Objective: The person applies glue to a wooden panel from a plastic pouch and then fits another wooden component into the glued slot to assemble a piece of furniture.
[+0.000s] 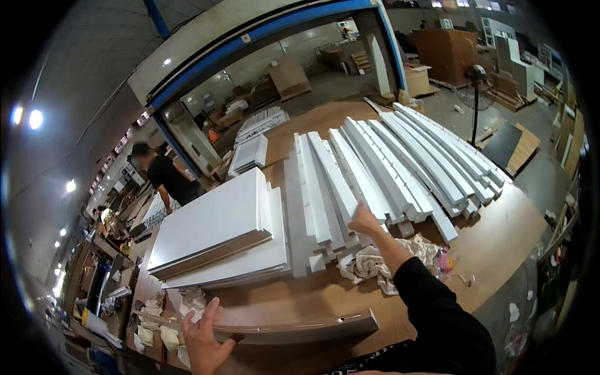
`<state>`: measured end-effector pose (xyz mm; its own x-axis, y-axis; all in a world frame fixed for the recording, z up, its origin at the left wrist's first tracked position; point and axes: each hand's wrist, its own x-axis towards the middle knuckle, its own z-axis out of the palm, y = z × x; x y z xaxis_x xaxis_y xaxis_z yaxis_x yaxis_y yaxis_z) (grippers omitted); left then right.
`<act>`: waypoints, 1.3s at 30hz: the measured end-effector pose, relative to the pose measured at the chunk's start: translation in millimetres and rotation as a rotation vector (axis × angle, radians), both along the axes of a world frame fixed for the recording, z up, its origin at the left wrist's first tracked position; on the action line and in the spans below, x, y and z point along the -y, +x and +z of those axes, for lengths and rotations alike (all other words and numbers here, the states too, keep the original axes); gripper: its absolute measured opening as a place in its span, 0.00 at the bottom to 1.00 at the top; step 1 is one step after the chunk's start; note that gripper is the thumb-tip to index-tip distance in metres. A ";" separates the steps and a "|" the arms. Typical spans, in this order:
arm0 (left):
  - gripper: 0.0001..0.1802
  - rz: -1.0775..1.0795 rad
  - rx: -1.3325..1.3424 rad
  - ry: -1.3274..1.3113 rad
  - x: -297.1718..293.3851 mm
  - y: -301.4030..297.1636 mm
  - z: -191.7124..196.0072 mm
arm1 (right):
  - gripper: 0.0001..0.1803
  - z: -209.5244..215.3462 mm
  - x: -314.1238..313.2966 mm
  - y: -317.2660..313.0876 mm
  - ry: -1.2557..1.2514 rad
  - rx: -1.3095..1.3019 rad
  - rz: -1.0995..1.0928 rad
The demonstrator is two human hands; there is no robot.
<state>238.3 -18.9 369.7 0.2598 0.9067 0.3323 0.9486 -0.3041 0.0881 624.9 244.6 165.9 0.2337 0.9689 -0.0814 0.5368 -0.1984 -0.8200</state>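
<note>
My right hand reaches out over the table and is closed around the near end of a long white strip, one of several lying side by side. Low in the picture, my left hand has its fingers spread and holds nothing. It is next to a long narrow panel lying along the near edge of the table, with small holes in its upper edge. Crumpled cloth lies just below my right hand.
White panels are stacked on the brown table at the left. More white strips fan out to the right. A blue-edged machine frame spans the far end. Someone in black stands at left; a fan stands right.
</note>
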 end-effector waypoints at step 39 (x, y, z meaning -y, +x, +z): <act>0.41 -0.119 0.036 0.066 16.6 -7.9 4.6 | 0.50 83.4 80.5 -119.5 0.037 -0.770 0.877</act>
